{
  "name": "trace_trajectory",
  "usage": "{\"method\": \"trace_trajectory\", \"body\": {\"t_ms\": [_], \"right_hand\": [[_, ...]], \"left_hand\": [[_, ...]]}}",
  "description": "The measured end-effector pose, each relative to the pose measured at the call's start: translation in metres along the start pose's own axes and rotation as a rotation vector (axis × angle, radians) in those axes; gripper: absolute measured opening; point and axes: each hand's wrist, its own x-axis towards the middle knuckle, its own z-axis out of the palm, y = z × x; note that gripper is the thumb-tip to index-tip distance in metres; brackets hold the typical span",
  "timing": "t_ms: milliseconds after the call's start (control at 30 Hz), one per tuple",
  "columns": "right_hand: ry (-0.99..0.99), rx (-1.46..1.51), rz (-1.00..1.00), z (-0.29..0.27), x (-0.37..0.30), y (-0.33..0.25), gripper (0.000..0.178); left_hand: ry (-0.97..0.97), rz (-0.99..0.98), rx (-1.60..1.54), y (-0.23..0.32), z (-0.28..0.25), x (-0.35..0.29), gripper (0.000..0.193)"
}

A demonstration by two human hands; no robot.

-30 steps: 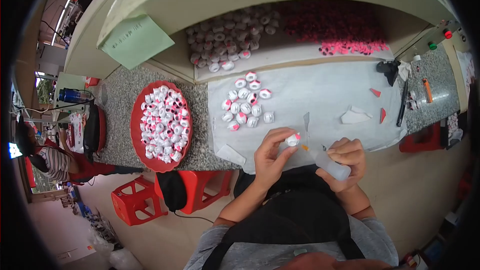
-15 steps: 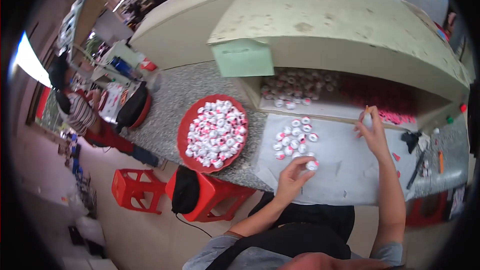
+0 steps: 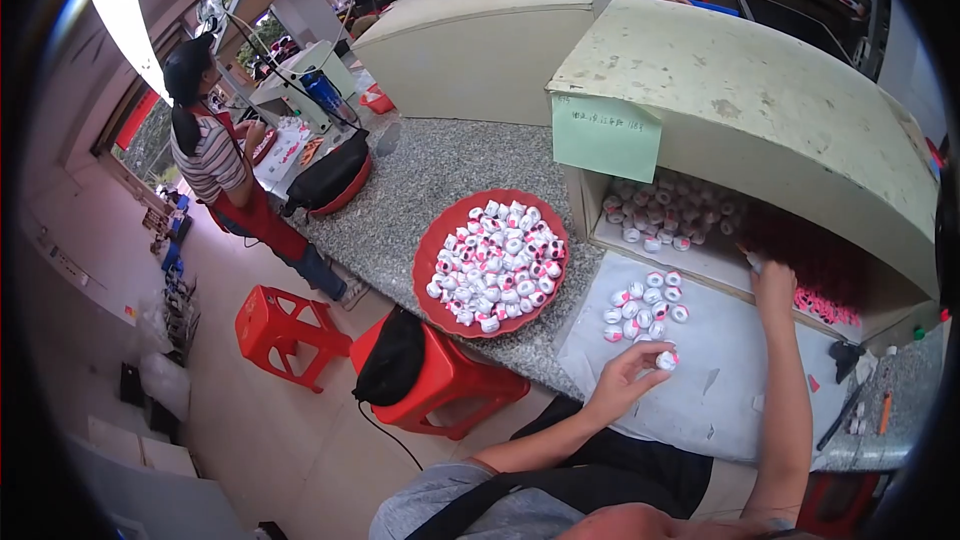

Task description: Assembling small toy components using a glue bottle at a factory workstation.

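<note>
My left hand (image 3: 630, 380) pinches a small round white-and-pink piece (image 3: 667, 361) between thumb and fingers, above the white sheet (image 3: 690, 405). Just beyond it lies a cluster of similar white-and-pink pieces (image 3: 645, 308), several with dark hollow centres. My right hand (image 3: 773, 292) reaches to the opening of the pale box shelf (image 3: 740, 70), its fingers closed around a slim orange-tipped tool (image 3: 742, 250), mostly covered by the hand. Many small pink pieces (image 3: 825, 308) lie in the shelf beside that hand, and more white-and-pink pieces (image 3: 670, 210) are heaped in its left part.
A red bowl (image 3: 425, 285) full of white-and-pink pieces stands left on the speckled counter (image 3: 465, 155). An orange stick (image 3: 885, 412) and a black slim tool (image 3: 838, 418) lie at right. Red stools (image 3: 290, 335) stand left. A person in a red apron (image 3: 270, 230) works beyond.
My view has swung left, so the scene sits further right. My right hand has moved from above the sheet forward to the shelf opening. The left hand keeps its piece.
</note>
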Motion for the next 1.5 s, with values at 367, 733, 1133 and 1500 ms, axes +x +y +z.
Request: {"method": "trace_trajectory", "body": {"t_ms": [367, 733, 1133, 1500], "right_hand": [[-0.161, 1.041, 0.228, -0.089, -0.093, -0.045, 0.009], [-0.326, 1.638, 0.464, -0.071, -0.15, -0.062, 0.009], [-0.247, 1.564, 0.459, -0.061, -0.16, -0.064, 0.01], [-0.37, 1.596, 0.335, -0.065, -0.158, -0.069, 0.036]], "left_hand": [[0.058, -0.055, -0.06, 0.011, 0.003, 0.003, 0.033], [-0.099, 0.073, 0.309, 0.001, 0.019, -0.002, 0.032], [-0.125, 0.064, 0.247, 0.006, 0.026, -0.004, 0.027], [-0.114, -0.177, -0.124, 0.009, 0.02, -0.009, 0.026]]}}
